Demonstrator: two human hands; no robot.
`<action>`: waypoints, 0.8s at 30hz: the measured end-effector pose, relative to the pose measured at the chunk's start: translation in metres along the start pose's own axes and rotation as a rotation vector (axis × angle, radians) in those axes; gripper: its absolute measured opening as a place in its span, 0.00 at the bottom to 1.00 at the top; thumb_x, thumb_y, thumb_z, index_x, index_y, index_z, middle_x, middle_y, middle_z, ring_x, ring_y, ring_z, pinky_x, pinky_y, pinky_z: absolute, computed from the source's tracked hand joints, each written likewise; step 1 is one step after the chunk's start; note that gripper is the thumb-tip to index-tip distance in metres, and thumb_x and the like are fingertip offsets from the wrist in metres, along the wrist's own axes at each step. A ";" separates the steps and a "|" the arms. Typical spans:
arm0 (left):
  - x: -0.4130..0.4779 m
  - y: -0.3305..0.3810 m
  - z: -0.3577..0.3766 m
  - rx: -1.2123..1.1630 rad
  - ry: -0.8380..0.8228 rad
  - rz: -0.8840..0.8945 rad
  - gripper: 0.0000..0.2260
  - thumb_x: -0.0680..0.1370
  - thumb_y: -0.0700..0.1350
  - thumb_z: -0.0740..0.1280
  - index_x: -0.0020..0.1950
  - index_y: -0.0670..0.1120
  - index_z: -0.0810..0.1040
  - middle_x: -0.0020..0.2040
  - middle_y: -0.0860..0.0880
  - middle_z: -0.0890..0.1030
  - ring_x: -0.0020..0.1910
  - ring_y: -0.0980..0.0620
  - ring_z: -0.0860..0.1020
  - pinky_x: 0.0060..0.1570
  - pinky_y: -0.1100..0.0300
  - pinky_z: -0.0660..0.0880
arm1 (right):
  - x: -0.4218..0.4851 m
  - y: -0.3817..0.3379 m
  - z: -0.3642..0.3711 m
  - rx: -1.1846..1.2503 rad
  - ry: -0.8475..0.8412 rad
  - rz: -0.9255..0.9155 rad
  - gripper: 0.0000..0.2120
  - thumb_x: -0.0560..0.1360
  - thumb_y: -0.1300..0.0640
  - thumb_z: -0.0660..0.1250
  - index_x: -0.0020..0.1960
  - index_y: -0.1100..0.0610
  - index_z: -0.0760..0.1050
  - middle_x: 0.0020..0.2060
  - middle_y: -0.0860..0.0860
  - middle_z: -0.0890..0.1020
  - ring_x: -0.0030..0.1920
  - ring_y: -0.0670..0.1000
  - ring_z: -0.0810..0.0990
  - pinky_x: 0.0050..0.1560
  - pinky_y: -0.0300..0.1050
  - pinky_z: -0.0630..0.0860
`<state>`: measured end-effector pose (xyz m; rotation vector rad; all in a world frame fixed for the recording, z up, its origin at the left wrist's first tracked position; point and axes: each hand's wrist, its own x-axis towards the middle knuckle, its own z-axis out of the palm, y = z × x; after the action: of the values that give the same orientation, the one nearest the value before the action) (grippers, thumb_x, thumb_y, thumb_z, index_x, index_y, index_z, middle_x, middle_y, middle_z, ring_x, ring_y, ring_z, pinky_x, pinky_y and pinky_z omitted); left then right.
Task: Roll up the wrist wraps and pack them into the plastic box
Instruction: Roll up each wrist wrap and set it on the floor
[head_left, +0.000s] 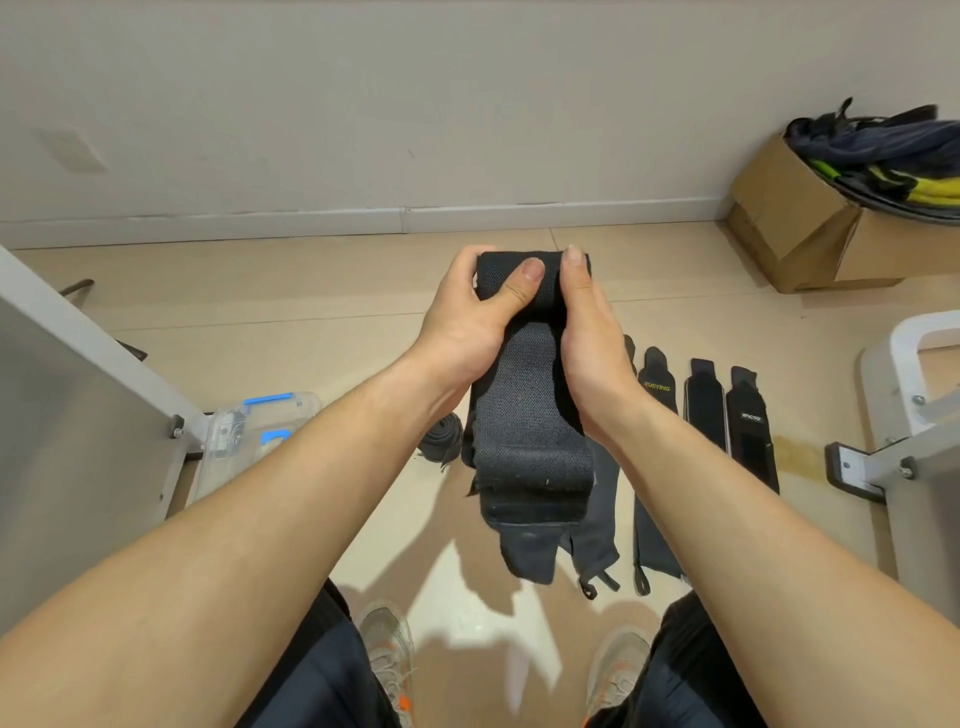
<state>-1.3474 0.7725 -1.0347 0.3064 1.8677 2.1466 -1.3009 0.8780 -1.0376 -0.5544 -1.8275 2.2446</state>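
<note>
A: Held up in front?

B: Black wrist wrap (530, 431), raised above the tiled floor (311, 291), top end rolled tight, loose tail hanging down.

A: And the grip?

B: Left hand (462, 322) curled round the roll, fingers (470, 260) behind, thumb pressed on its front. Right hand (587, 353) clasping the other side, thumb upright along the edge, other fingers hidden.

A: Elsewhere?

B: Clear, blue-latched plastic box (260, 426), down on the floor at left. Flat wrist wraps (706, 410) laid side by side at right.
</note>
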 end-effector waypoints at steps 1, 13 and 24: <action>0.000 0.000 0.000 0.000 -0.014 0.009 0.10 0.79 0.45 0.72 0.57 0.48 0.75 0.47 0.49 0.83 0.47 0.50 0.82 0.56 0.49 0.79 | 0.000 -0.001 -0.001 -0.032 0.003 0.005 0.37 0.73 0.26 0.63 0.67 0.54 0.76 0.57 0.51 0.85 0.56 0.49 0.85 0.59 0.45 0.80; 0.003 0.004 -0.002 0.092 -0.049 -0.201 0.38 0.65 0.76 0.70 0.63 0.50 0.78 0.56 0.48 0.86 0.57 0.47 0.84 0.64 0.44 0.76 | -0.001 0.001 -0.002 -0.009 -0.016 -0.069 0.11 0.81 0.52 0.64 0.57 0.59 0.74 0.45 0.52 0.83 0.47 0.48 0.84 0.51 0.46 0.80; -0.003 0.005 -0.006 0.010 -0.088 -0.092 0.12 0.81 0.46 0.70 0.62 0.47 0.73 0.52 0.44 0.81 0.50 0.49 0.81 0.56 0.50 0.79 | -0.001 -0.009 -0.007 0.104 -0.101 0.111 0.22 0.80 0.40 0.64 0.62 0.56 0.79 0.49 0.52 0.88 0.50 0.52 0.87 0.52 0.48 0.82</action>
<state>-1.3470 0.7650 -1.0308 0.3054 1.8087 2.0305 -1.2981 0.8858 -1.0303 -0.5459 -1.7533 2.4667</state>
